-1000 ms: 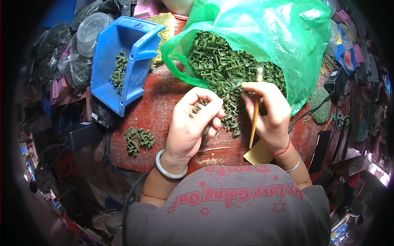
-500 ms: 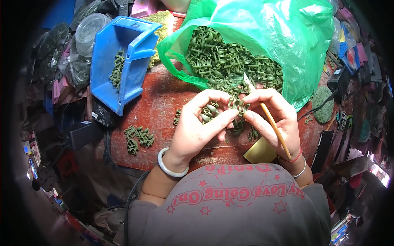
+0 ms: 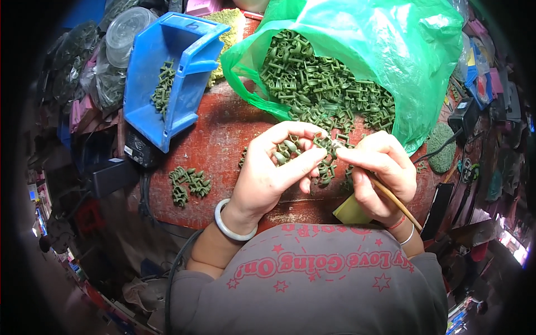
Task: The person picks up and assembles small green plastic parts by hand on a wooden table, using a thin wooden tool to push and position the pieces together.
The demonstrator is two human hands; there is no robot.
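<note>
- The left hand grasps several green pieces in its curled fingers, with thumb and forefinger tips brought together above the table.
- The right hand grasps a thin brown stick that slants back over its wrist; the stick's front end is at the left fingertips, too small to tell whether it touches a piece.
- Beyond the hands, a heap of like pieces fills the mouth of a green bag and spills onto the table toward the fingers.
- A small pile lies on the table, left of the left hand.
- A blue bin stands tilted at the far left, with more pieces inside.
- A yellow block lies just beside the right hand, partly hidden by it.
- A green pad lies to the right of the bag.
</note>
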